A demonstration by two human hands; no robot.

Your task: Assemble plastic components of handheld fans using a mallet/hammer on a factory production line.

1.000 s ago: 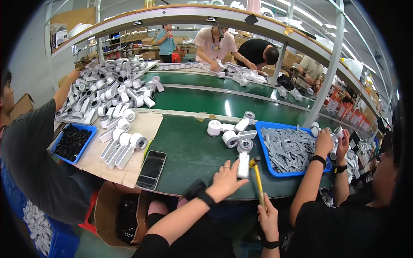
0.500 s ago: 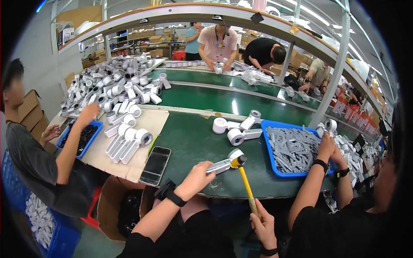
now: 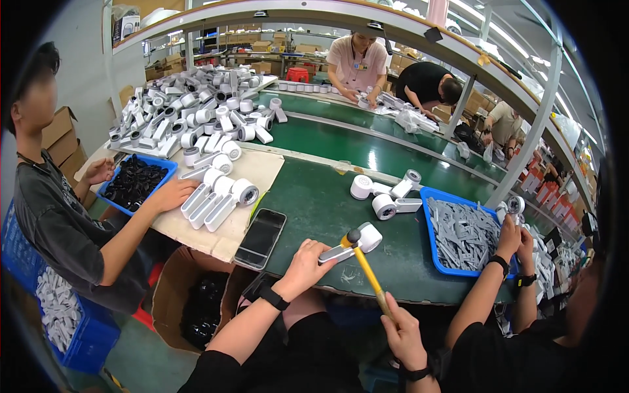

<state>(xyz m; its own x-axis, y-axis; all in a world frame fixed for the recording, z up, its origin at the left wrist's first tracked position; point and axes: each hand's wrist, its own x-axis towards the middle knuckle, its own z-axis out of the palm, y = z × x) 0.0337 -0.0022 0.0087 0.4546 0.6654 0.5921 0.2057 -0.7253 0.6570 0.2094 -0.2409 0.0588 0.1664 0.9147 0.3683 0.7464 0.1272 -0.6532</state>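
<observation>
My left hand is closed around the grip end of a white-and-grey handheld fan, which lies near the table's front edge with its round head pointing away. My right hand grips the lower handle of a small mallet with a yellow shaft and a black-tipped head. The mallet's head is over the fan's handle, close to its round end; whether it touches cannot be made out. Just beyond, several similar fans rest on the green tabletop. A smartphone lies left of my left hand.
To the right stands a blue tray of grey strips, beside a co-worker's hands holding a fan. More fans lie on a cardboard sheet and in a large heap. A blue tray of black parts sits near another co-worker. Below is an open carton.
The mallet's head has shifted from the fan's round end onto its handle. The left co-worker's hand has moved from the black parts to the cardboard sheet. My view has turned slightly.
</observation>
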